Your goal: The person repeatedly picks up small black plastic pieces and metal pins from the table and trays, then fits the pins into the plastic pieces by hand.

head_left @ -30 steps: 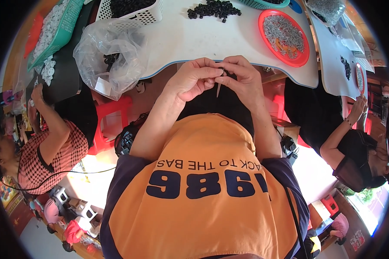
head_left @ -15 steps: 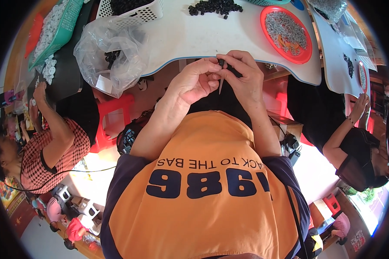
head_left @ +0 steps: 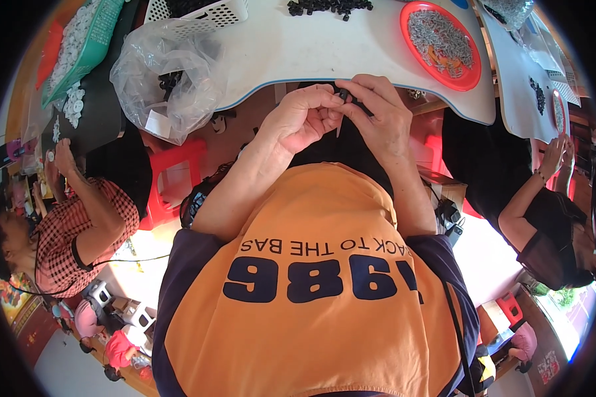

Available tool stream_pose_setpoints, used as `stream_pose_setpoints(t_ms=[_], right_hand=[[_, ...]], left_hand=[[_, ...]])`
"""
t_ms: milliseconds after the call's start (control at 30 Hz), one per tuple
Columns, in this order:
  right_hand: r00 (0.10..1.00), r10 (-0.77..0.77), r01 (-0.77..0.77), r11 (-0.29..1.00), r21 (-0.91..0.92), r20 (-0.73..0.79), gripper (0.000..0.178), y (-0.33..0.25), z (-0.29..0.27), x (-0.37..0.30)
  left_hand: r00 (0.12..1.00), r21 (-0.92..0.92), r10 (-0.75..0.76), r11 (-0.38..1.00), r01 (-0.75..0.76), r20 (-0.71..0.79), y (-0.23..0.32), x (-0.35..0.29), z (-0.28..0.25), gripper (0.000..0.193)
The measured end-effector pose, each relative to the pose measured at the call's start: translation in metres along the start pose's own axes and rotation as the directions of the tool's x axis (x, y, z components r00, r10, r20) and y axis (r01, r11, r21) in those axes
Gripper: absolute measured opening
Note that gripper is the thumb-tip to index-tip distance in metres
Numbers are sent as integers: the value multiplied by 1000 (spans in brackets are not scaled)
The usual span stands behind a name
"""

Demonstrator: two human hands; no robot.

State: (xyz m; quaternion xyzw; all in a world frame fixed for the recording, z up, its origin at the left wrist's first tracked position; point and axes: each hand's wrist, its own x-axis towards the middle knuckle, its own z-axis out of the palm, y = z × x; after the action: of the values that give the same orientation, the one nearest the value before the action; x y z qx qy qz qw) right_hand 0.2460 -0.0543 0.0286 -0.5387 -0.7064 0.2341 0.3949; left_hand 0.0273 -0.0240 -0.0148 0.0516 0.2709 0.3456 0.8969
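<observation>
My left hand (head_left: 306,119) and my right hand (head_left: 383,118) meet just off the table's near edge, fingers closed. Pinched between the left thumb and fingertips is a small black plastic piece (head_left: 344,94), which the right fingertips also touch. Something dark, like a tool handle (head_left: 360,104), lies in the right hand's grip. A thin pale shank shows faintly below the fingers. The fingers cover most of both things.
Loose black pieces (head_left: 330,6) lie on the white table (head_left: 291,49). A red tray (head_left: 467,83) holds small metal parts. A clear plastic bag (head_left: 136,73) and white basket (head_left: 228,16) stand left. Co-workers' hands (head_left: 64,157) are at both sides.
Both hands have shifted slightly, the right one a little to the right. The thin pale shank, plain below the fingers before, is now mostly hidden. The black piece stays between the fingertips.
</observation>
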Motion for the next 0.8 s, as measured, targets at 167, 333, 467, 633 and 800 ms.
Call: stream_pose_setpoints(t_ms=[167, 333, 467, 633, 800], right_hand=[[997, 51, -54, 997, 53, 50, 45, 7, 2, -2], [996, 78, -83, 987, 138, 44, 40, 8, 6, 3], [994, 87, -97, 983, 153, 67, 40, 3, 9, 8], [980, 138, -168, 960, 226, 140, 102, -4, 7, 15], [913, 342, -406, 803, 437, 222, 79, 63, -4, -27]], left_hand=[[998, 47, -64, 997, 64, 3, 15, -3, 2, 13], [992, 77, -62, 996, 54, 111, 15, 10, -19, 18], [986, -42, -53, 997, 60, 156, 11, 12, -27, 12], [990, -114, -69, 990, 83, 123, 30, 11, -22, 23], [967, -122, 224, 963, -239, -123, 112, 31, -3, 23]])
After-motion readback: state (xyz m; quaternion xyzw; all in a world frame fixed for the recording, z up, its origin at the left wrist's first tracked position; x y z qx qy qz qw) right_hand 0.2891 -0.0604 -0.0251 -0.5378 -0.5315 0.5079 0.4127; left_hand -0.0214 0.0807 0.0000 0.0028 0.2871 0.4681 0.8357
